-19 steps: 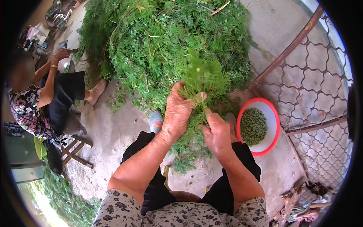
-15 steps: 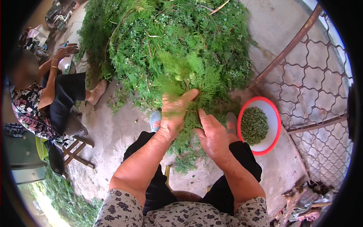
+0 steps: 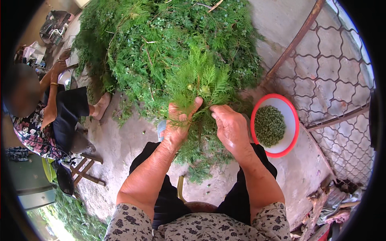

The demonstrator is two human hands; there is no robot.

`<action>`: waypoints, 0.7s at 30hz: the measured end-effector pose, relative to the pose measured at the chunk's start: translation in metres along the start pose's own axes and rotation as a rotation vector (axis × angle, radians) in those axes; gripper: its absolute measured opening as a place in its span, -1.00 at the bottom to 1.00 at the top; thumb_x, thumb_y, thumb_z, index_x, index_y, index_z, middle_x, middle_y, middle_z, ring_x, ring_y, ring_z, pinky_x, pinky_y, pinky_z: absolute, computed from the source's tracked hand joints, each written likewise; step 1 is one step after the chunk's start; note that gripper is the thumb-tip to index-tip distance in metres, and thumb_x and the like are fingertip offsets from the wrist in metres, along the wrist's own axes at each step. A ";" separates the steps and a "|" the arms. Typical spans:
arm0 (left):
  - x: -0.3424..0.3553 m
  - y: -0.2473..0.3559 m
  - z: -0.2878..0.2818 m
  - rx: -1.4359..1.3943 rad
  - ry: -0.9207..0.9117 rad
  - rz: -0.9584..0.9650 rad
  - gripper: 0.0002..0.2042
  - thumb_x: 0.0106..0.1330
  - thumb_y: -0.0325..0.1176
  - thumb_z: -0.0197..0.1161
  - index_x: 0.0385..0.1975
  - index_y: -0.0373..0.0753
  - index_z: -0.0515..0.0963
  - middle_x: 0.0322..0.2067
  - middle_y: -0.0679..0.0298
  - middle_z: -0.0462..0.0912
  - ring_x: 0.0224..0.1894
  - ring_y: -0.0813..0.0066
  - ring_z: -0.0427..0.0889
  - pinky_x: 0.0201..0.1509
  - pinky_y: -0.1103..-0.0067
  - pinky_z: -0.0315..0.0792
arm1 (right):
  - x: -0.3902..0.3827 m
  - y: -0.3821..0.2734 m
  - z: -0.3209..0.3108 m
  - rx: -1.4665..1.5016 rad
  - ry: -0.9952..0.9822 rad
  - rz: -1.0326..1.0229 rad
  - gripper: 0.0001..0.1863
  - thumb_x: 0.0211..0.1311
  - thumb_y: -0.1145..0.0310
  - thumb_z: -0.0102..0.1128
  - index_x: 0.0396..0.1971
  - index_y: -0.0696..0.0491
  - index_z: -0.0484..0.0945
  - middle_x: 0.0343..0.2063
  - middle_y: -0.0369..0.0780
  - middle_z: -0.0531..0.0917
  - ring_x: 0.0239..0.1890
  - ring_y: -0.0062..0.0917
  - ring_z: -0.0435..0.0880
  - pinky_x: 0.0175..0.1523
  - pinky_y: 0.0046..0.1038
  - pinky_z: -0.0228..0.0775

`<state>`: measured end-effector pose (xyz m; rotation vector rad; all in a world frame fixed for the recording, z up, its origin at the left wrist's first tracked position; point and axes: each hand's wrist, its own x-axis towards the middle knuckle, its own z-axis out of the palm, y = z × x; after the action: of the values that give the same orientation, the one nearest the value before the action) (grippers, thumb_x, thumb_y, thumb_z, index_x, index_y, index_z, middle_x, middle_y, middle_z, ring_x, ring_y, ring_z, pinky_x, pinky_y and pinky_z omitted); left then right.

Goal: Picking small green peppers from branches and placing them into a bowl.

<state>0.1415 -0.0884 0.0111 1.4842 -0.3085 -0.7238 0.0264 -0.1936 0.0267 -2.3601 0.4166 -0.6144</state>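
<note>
Between my knees, a leafy green conifer sprig [image 3: 201, 76] stands up from my left hand [image 3: 179, 122], whose fingers are wrapped round its stem. Pale green cones show among its fronds. On the sprig's right side, my right hand [image 3: 231, 124] has thumb and forefinger pinched together at the foliage; whatever is between those fingertips is too small to make out. Just beyond both hands rises a big heap of cut conifer branches [image 3: 148, 52], dotted with bluish-green cones. To the right of my right hand sits a white basin with a red rim [image 3: 296, 128], holding many small green cones [image 3: 270, 126].
A wire mesh panel with a rusty frame [image 3: 289, 50] leans along the right. At the left, another person [image 3: 34, 120] sits by a wooden stool [image 3: 86, 170]. Wood and scraps [image 3: 327, 213] lie at lower right; loose fronds [image 3: 199, 170] lie between my feet.
My right hand has moved up and right, from below the sprig to its side. The sprig, blurred before, is now steadier. The view has shifted slightly.
</note>
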 end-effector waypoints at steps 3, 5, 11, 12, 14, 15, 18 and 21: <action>0.000 0.002 -0.001 0.045 0.028 -0.031 -0.56 0.17 -0.09 0.22 -0.11 -0.31 0.45 -0.25 0.13 0.54 -0.22 0.34 0.46 -0.07 0.44 0.32 | -0.003 -0.001 0.000 0.126 0.056 -0.041 -0.81 -0.05 0.62 0.09 -0.36 0.14 0.50 -0.50 -0.14 0.53 -0.46 -0.25 0.57 -0.39 -0.36 0.39; -0.002 0.007 0.002 0.098 0.005 -0.041 -0.55 0.17 -0.08 0.21 -0.07 -0.30 0.43 -0.20 0.11 0.53 -0.17 0.32 0.47 -0.05 0.43 0.31 | 0.002 -0.014 -0.003 0.192 0.182 -0.021 -0.81 -0.04 0.63 0.10 -0.35 0.14 0.51 -0.50 -0.15 0.53 -0.47 -0.26 0.56 -0.40 -0.38 0.38; -0.006 0.001 0.007 0.465 0.028 0.201 -0.60 0.26 -0.13 0.11 -0.03 -0.28 0.41 -0.20 0.07 0.52 -0.14 0.24 0.48 -0.05 0.40 0.30 | 0.007 -0.003 0.001 0.199 0.143 -0.148 -0.70 -0.10 0.64 0.11 -0.26 0.13 0.52 -0.54 -0.16 0.48 -0.51 -0.30 0.54 -0.43 -0.41 0.37; -0.004 -0.006 0.002 0.784 0.031 0.362 -0.63 0.26 -0.16 0.11 -0.06 -0.30 0.43 -0.19 0.07 0.54 -0.15 0.23 0.50 -0.05 0.41 0.33 | 0.005 -0.006 -0.003 0.095 0.106 -0.115 -0.71 -0.06 0.64 0.13 -0.24 0.12 0.52 -0.52 -0.16 0.50 -0.52 -0.31 0.54 -0.42 -0.42 0.37; -0.001 -0.010 0.001 1.106 0.033 0.521 -0.65 0.27 -0.18 0.11 -0.09 -0.32 0.45 -0.19 0.08 0.56 -0.15 0.23 0.52 -0.04 0.41 0.36 | 0.005 -0.010 -0.009 -0.005 0.067 -0.078 -0.71 -0.03 0.63 0.15 -0.23 0.12 0.53 -0.51 -0.17 0.52 -0.52 -0.32 0.54 -0.40 -0.44 0.37; 0.002 -0.009 0.004 0.869 0.055 0.483 -0.68 0.25 -0.23 0.14 -0.11 -0.30 0.45 -0.27 0.10 0.54 -0.24 0.26 0.50 -0.14 0.42 0.35 | 0.006 -0.012 -0.010 -0.061 0.039 -0.054 -0.75 -0.03 0.59 0.16 -0.26 0.12 0.54 -0.51 -0.16 0.52 -0.50 -0.31 0.55 -0.42 -0.39 0.36; 0.006 -0.012 0.010 0.300 0.051 0.338 -0.75 0.20 -0.30 0.20 -0.19 -0.29 0.48 -0.40 0.19 0.54 -0.36 0.36 0.51 -0.27 0.47 0.35 | 0.007 -0.009 -0.009 -0.169 0.047 -0.049 -0.84 -0.05 0.53 0.17 -0.39 0.11 0.52 -0.59 -0.19 0.50 -0.52 -0.31 0.55 -0.47 -0.36 0.34; 0.002 -0.009 0.005 0.114 -0.044 0.303 -0.78 0.16 -0.37 0.23 -0.21 -0.28 0.49 -0.37 0.24 0.57 -0.30 0.43 0.53 -0.22 0.49 0.39 | 0.007 -0.001 -0.008 -0.218 -0.022 -0.014 -0.90 -0.04 0.47 0.17 -0.45 0.12 0.52 -0.64 -0.17 0.51 -0.55 -0.28 0.55 -0.49 -0.33 0.34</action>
<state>0.1380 -0.0929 0.0028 1.4880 -0.6022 -0.5019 0.0283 -0.2001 0.0346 -2.5764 0.4789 -0.5735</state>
